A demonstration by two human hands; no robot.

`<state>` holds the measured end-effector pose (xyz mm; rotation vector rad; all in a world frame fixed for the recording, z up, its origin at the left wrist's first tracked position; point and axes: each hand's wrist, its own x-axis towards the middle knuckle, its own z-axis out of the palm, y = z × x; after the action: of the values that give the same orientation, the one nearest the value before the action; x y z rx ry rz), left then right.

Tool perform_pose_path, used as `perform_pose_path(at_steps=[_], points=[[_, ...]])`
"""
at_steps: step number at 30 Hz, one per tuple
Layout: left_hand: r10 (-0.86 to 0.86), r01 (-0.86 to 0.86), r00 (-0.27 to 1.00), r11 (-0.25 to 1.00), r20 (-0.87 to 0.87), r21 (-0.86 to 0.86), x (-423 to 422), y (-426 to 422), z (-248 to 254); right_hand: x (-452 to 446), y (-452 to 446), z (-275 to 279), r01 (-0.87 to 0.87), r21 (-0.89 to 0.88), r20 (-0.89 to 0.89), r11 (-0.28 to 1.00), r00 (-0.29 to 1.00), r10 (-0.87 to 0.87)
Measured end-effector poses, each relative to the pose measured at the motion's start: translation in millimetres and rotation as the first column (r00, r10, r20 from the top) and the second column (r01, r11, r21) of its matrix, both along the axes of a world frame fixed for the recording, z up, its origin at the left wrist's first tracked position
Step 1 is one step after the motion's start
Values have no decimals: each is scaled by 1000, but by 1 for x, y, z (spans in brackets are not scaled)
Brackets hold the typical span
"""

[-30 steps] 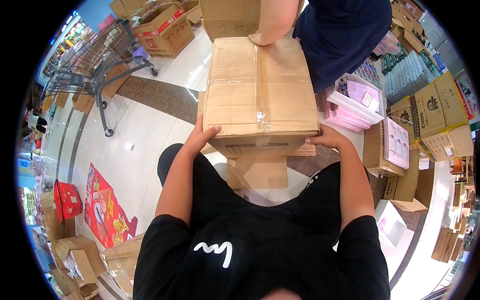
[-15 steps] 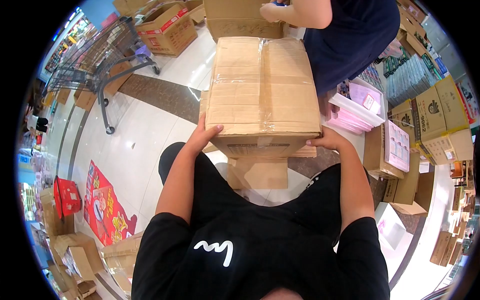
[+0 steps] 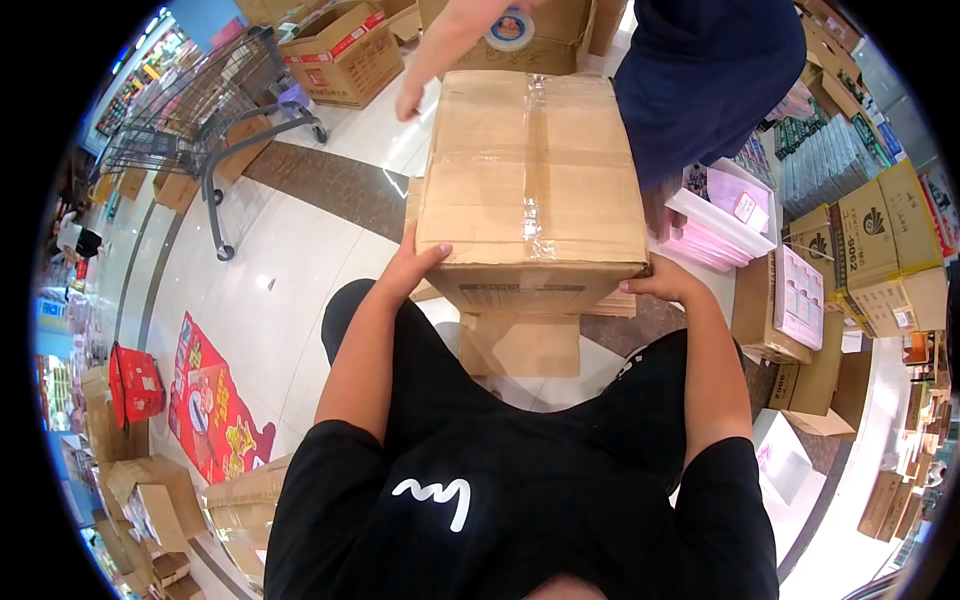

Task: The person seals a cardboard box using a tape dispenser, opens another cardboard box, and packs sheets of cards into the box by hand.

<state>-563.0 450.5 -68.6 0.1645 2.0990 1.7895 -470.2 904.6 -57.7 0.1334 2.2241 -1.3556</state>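
A large taped cardboard box [image 3: 485, 170] stands in front of me between my knees, its top closed with clear tape. At its near left corner, my left hand [image 3: 415, 265] grips the edge with the thumb on top. My right hand [image 3: 662, 280] holds the near right corner, its fingers partly hidden by the box. Flattened cardboard [image 3: 545, 345] lies beneath the box. Beyond it, a co-worker's arm [image 3: 450, 45] reaches across toward the left, near a round blue-and-white item [image 3: 510, 30] by another carton.
A shopping cart [image 3: 205, 140] stands at the upper left. On the left floor are a red mat [image 3: 210, 410] and a red basket [image 3: 135, 385]. At right are a white tray with pink items [image 3: 735, 210], stacked cartons [image 3: 865, 235] and a white box [image 3: 783, 460].
The co-worker's hand has left the box top and swung out to the left, and the round blue-and-white item has come into view. My hands keep their hold on the box corners.
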Motion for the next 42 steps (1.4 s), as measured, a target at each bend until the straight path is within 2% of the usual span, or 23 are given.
perform_pose_path(at_steps=[5, 7, 10, 15, 17, 19, 20, 28, 31, 35, 38, 41, 42], points=[[38, -38, 999, 999, 22, 26, -2, -2, -3, -2, 4, -5, -16, 19, -1, 1000, 1000, 16], [63, -64, 997, 998, 37, 29, -3, -4, -4, -4, 8, -8, -12, 181, 50, 983, 999, 3], [95, -98, 994, 994, 62, 55, -2, -5, 1, -6, 10, -14, -28, 214, 24, 976, 999, 24], [96, -101, 993, 991, 64, 82, -1, -7, -1, -8, 8, -14, -30, 208, 48, 978, 999, 20], [94, -93, 995, 995, 32, -27, -3, -10, -8, -7, 9, -18, -34, 208, 26, 978, 999, 29], [74, -73, 997, 997, 32, -21, -3, -8, -7, -3, 3, -12, -18, 20, -58, 1000, 998, 20], [55, -54, 998, 998, 31, -14, -3, -8, -7, -3, -1, -8, -15, 20, -57, 1000, 998, 16], [43, -44, 999, 998, 29, 37, 1, -3, 1, -3, 7, -15, -5, 77, 17, 997, 1000, 4], [48, -50, 998, 998, 38, 47, 1, -2, 5, -2, 9, -24, 5, 49, -48, 999, 999, -3], [67, -71, 996, 996, 63, 54, 1, -1, 5, -1, 8, -19, 12, 62, -36, 998, 999, -9], [55, -53, 997, 998, 57, -23, 0, -1, 6, -1, 8, -16, 8, 130, -17, 991, 1000, -6], [67, -67, 996, 998, 60, -8, -5, -10, -11, -2, 10, -18, -17, 213, -50, 977, 998, 28], [65, -65, 996, 998, 62, -11, -1, -9, -4, 1, 3, 0, -18, 234, -3, 972, 1000, 20]])
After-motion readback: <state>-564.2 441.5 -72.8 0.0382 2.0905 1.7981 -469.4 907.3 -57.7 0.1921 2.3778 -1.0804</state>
